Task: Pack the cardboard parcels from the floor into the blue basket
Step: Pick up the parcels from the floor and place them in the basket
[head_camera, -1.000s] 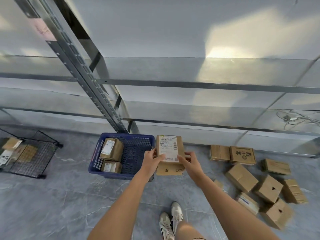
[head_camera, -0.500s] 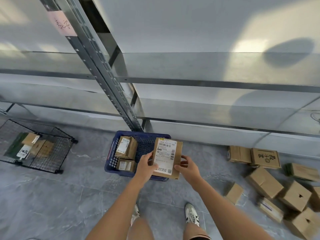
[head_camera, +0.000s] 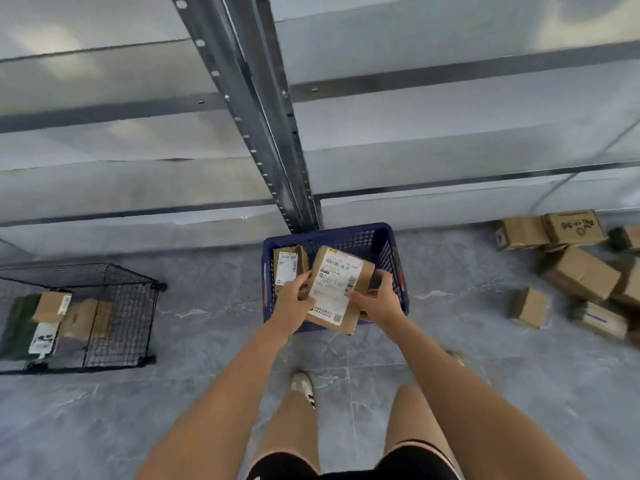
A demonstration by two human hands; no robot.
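Note:
A cardboard parcel with a white shipping label (head_camera: 337, 287) is held tilted over the blue basket (head_camera: 349, 235), which stands on the floor against the shelf post. My left hand (head_camera: 292, 304) grips the parcel's left edge and my right hand (head_camera: 375, 301) grips its right edge. Another labelled parcel (head_camera: 289, 263) stands inside the basket at its left. Several more cardboard parcels (head_camera: 581, 271) lie in a loose heap on the floor at the right, one small box (head_camera: 528, 306) apart from them.
A black wire crate (head_camera: 114, 306) with packages in it sits on the floor at the left. Metal shelving with an upright post (head_camera: 263, 133) rises right behind the basket. My legs and a shoe (head_camera: 303, 386) are below the basket on the grey tiled floor.
I have stepped closer, so the basket now sits straight ahead under my hands. The held parcel has moved lower and over the basket, tilting rightward.

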